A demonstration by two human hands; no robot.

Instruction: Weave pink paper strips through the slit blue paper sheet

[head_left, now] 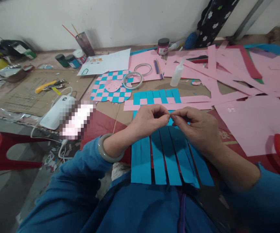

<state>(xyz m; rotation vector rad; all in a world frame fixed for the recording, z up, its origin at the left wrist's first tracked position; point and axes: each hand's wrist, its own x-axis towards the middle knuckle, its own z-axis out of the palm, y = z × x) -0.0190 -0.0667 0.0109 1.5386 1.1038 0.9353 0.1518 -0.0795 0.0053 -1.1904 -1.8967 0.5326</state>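
Note:
Blue paper strips (171,155) hang from the table edge toward my body, their far ends interlaced with pink strips (193,105). My left hand (151,121) is over the strips, its thumb and index finger pressed together. Close beside it, my right hand (195,124) is pinched too, and the fingertips of both hands nearly meet. Whatever lies between the fingertips is too small to make out. Beyond my left hand lies a woven blue and pink checkered piece (112,92) with a pink oval on it. A tape roll (132,80) rests on its right edge.
A glue bottle (177,74), pencils (159,68) and paint jars (163,47) stand or lie behind my hands. Pink sheets (253,123) cover the right side. At left are a white power bank (57,113), pliers (51,85) and a red stool (6,150).

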